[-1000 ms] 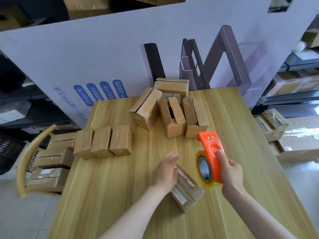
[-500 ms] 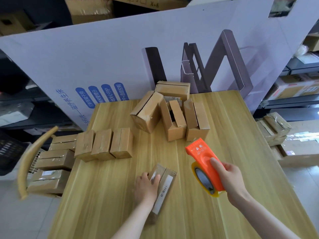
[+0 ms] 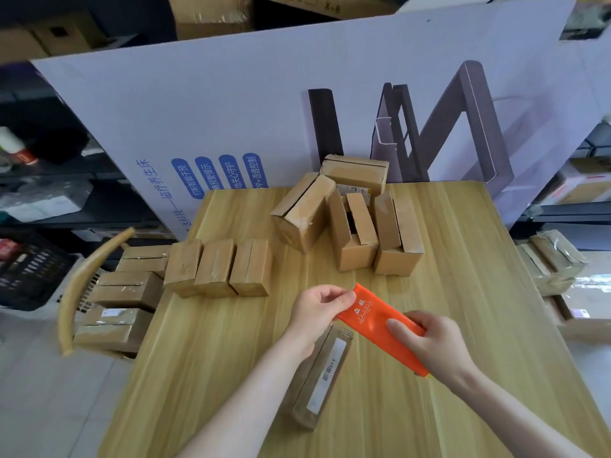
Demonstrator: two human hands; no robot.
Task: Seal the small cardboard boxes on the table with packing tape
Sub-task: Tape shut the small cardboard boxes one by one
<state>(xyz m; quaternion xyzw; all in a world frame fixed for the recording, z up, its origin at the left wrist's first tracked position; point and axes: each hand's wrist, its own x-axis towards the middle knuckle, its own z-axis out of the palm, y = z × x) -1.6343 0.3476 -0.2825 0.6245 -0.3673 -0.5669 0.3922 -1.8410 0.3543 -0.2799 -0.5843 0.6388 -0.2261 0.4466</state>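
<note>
A small cardboard box (image 3: 322,375) with a white barcode label lies on the wooden table (image 3: 211,342) near the front, under my left forearm. Above it I hold an orange tape dispenser (image 3: 373,320). My right hand (image 3: 433,342) grips its handle end. My left hand (image 3: 319,309) pinches at its front end with curled fingers; whether tape is between the fingers is hidden. Three taped boxes (image 3: 218,267) stand in a row at the table's left. Several untaped boxes (image 3: 350,219) with loose flaps cluster at the back.
A large white printed carton (image 3: 264,110) stands upright behind the table. More boxes (image 3: 129,292) are stacked on a chair with a curved wooden back (image 3: 82,285) to the left. Other cartons (image 3: 552,259) sit on the floor to the right.
My left hand left the labelled box and rose to the dispenser's front end. My right hand tilted the dispenser flat and brought it leftward over the box.
</note>
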